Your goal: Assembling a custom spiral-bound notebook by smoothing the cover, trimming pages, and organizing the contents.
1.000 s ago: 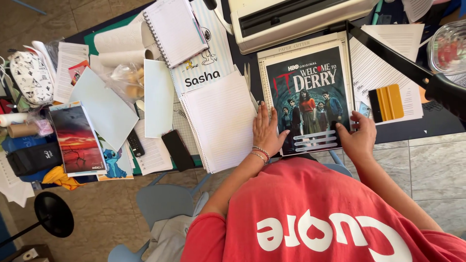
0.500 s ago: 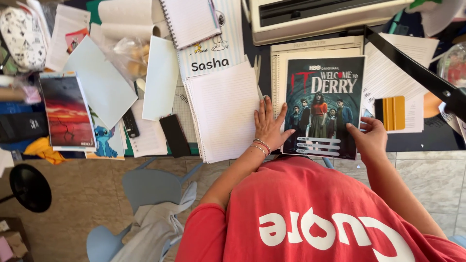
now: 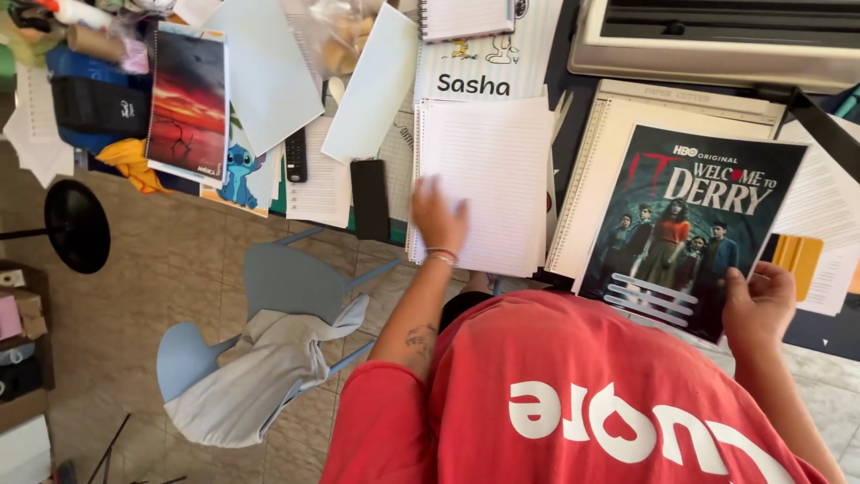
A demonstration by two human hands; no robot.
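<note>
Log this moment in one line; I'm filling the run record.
left hand: open, on lined paper stack | right hand: grips dark printed cover at lower corner | cover overlaps beige paper trimmer

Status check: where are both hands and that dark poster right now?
Left hand flat on lined paper stack. Right hand grips dark poster over paper cutter. Nothing blocking.

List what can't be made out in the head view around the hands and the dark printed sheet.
- Left hand: motion-blurred over the stack of lined pages; contact unclear.
- Right hand: fingers run under the dark printed sheet; that grip side is hidden.
- Paper cutter: mostly covered by the sheet.
- Grey machine: cut off by the top edge.
- Table edge near the body: hidden by the red shirt.
</note>
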